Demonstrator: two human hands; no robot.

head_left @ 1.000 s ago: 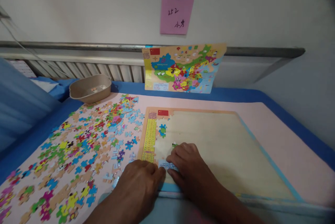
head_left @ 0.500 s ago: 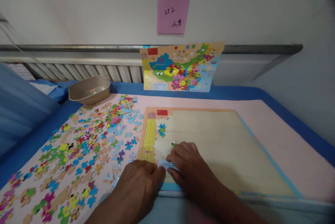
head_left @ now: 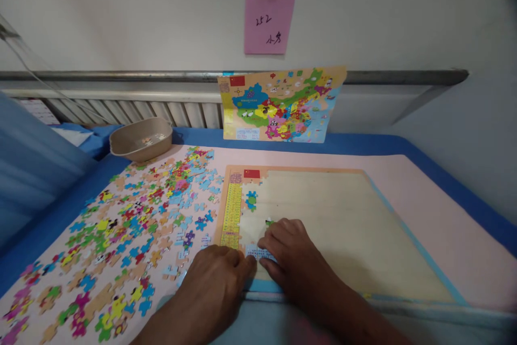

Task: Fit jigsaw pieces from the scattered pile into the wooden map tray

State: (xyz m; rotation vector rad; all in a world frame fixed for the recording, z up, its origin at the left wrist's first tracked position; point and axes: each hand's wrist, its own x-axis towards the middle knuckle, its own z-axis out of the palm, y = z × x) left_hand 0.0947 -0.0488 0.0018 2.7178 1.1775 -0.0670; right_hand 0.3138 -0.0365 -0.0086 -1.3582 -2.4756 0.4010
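My left hand (head_left: 218, 283) is closed at the lower left corner of the puzzle board (head_left: 331, 216). Its thumb lies beside the pale blue printed pieces, and whatever its curled fingers may hold is hidden. Beside it, my right hand (head_left: 291, 251) bends over the board, thumb and fingers around a pale blue puzzle piece (head_left: 264, 254) with small print. Joined yellow pieces (head_left: 232, 208) line the board's left side, below a red flag piece (head_left: 252, 174). Blue pieces with a green patch (head_left: 251, 201) sit near them. A small green piece (head_left: 269, 222) shows just above my right fingers.
Many loose puzzle pieces (head_left: 133, 226) cover the pink sheet on the left. Behind them stands a beige basin (head_left: 141, 140) with a few pieces inside. A colourful map picture (head_left: 283, 105) leans against the wall rail (head_left: 404, 77). A blue curtain (head_left: 36, 156) hangs at left.
The view has shifted slightly, so the scene sits a little lower and to the right. Both hands keep nearly the same place on the board.
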